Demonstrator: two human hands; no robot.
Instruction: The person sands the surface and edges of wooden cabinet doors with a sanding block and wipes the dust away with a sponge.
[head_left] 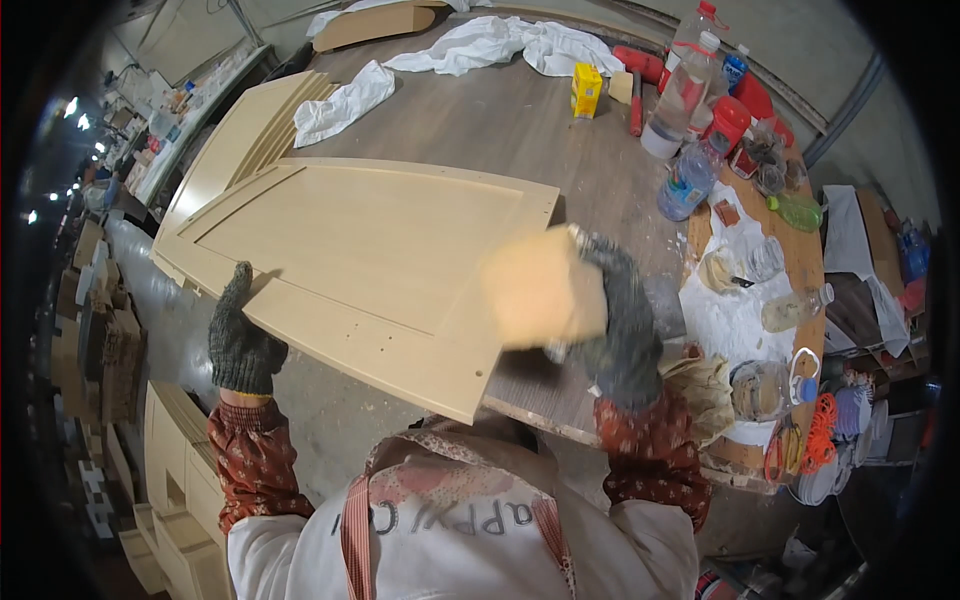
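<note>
A cream cabinet door panel with a recessed middle and small holes lies on the workbench, its near corner jutting past the front edge. My left hand, in a dark grey knitted glove, grips the panel's near left edge, thumb up at the rim and the other fingers largely hidden. In my right hand, gloved alike and smeared by motion, is a pale yellow-orange sponge block. It is held over the panel's right end; whether it touches the surface I cannot tell.
Several similar panels are stacked at the back left of the workbench. White cloths and a yellow box lie at the back. Plastic bottles, jars and a white paper sheet crowd the right side. Cabinet parts stand at lower left.
</note>
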